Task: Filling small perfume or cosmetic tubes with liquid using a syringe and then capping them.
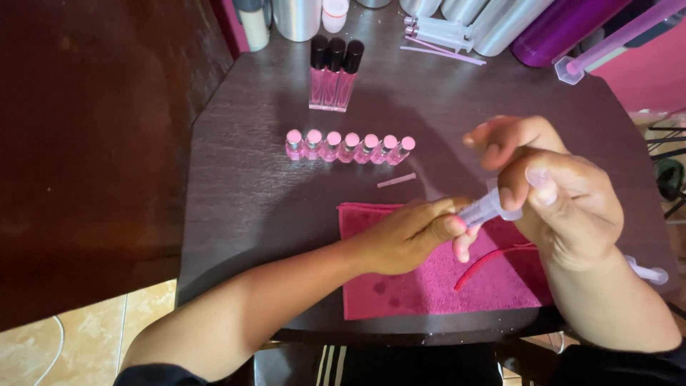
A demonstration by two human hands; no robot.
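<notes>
metal cans (457,14): tops cut off | small vial (486,209): ends hidden by fingers (443,227) | purple bottle (564,25): cropped

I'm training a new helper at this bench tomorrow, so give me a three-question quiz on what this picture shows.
1. How many small pink-capped bottles lie in the row on the dark table?
2. True or false: the three tall black-capped bottles stand on the pink cloth.
3. What do the left hand and right hand hold between them: A a small clear bottle, B a metal can, C a red cord?

Key: 1. Seven. 2. False; they stand on the bare table beyond the row. 3. A.
</notes>
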